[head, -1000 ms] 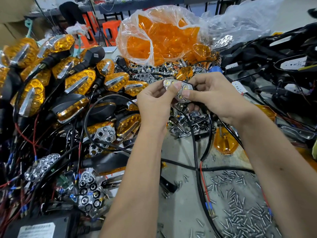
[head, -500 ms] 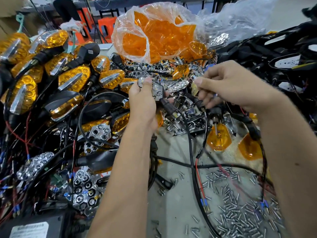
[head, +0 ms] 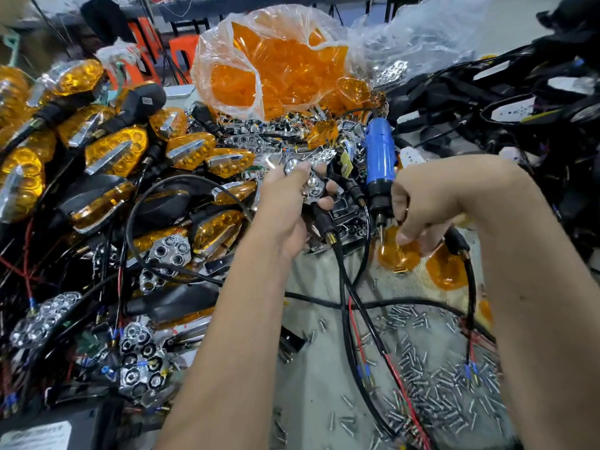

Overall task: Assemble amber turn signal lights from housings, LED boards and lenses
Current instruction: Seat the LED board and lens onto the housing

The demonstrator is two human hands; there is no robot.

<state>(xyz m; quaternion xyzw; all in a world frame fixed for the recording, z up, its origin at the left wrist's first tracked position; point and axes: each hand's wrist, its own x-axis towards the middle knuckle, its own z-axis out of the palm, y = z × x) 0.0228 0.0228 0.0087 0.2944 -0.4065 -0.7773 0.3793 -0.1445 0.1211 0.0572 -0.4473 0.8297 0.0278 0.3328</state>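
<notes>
Amber lens just beside the blue screwdriver, my right hand pinching it; left hand grips the chrome reflector. Light, slippery, probably brittle: hold edges.

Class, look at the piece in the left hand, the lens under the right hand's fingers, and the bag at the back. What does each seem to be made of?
Reflector piece in the left hand: probably chrome-plated plastic, with mirror-bright glints.
Amber lens at the right hand: translucent orange plastic, glossy.
Bag: thin clear plastic film, crinkled, showing the lenses inside.
</notes>
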